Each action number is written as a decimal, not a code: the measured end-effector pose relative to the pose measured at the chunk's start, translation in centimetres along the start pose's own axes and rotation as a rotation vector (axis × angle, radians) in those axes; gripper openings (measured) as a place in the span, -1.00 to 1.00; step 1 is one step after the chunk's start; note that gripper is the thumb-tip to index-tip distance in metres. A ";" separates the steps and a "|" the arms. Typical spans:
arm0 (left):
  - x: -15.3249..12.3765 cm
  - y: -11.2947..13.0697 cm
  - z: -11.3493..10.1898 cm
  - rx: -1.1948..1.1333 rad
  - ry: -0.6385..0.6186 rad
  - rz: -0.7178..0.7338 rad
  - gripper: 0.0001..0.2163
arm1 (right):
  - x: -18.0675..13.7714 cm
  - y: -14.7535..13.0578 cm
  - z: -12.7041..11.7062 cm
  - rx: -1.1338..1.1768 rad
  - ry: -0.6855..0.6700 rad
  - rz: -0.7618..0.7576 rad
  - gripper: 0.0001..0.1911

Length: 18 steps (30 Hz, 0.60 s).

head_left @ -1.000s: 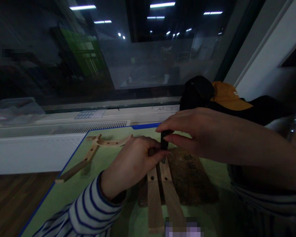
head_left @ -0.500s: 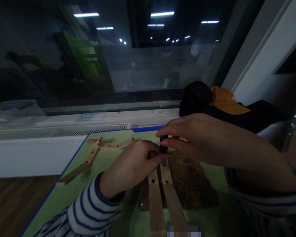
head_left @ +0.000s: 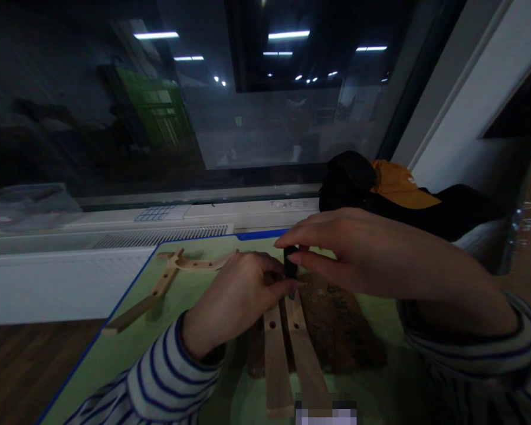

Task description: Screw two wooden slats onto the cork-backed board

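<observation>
A short screwdriver with a black handle [head_left: 290, 263] stands upright over a hole in the right one of two light wooden strips [head_left: 310, 367]. My right hand [head_left: 358, 254] comes in from the right, thumb and fingers closed on the top of the handle. Around its lower end my left hand [head_left: 236, 298] is closed, thumb and fingertips near the metal tip. Alongside lies the left wooden strip [head_left: 278, 369], with a dark hole showing. Both strips rest on a brown, shiny-wrapped slab [head_left: 336, 330]. The exact contact at the tip is partly hidden by my fingers.
A joined wooden piece with holes [head_left: 163, 284] lies at the left on the green, blue-edged table [head_left: 177, 336]. Behind are a white radiator [head_left: 62, 283] and a window sill. An orange cap [head_left: 402, 184] and dark cloth lie back right.
The camera view has shifted slightly. Both hands keep their hold on the screwdriver at the same strip, with only a slight change in my right fingers.
</observation>
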<state>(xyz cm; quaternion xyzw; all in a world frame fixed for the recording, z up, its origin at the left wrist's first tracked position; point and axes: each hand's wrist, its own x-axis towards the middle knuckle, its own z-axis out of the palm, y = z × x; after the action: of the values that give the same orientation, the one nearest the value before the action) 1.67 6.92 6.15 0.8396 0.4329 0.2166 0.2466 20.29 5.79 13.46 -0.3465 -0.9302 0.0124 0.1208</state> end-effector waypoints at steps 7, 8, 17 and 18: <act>-0.1 0.2 -0.1 -0.002 -0.004 0.007 -0.77 | 0.2 -0.1 -0.2 0.034 -0.028 0.014 -0.72; -0.1 0.2 -0.1 0.003 -0.002 0.007 -0.77 | 0.2 -0.2 -0.2 0.040 -0.030 0.014 -0.72; -0.1 0.5 -0.1 0.012 -0.026 0.014 -0.77 | 0.1 -0.1 -0.4 0.061 -0.048 0.021 -0.76; -0.1 0.5 -0.1 0.016 -0.026 0.009 -0.77 | 0.1 -0.1 -0.3 0.060 -0.045 0.021 -0.76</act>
<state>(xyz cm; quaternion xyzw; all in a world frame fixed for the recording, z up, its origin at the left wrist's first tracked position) 1.86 6.65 6.47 0.8462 0.4274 0.2033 0.2447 20.21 5.79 13.80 -0.3522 -0.9281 0.0496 0.1101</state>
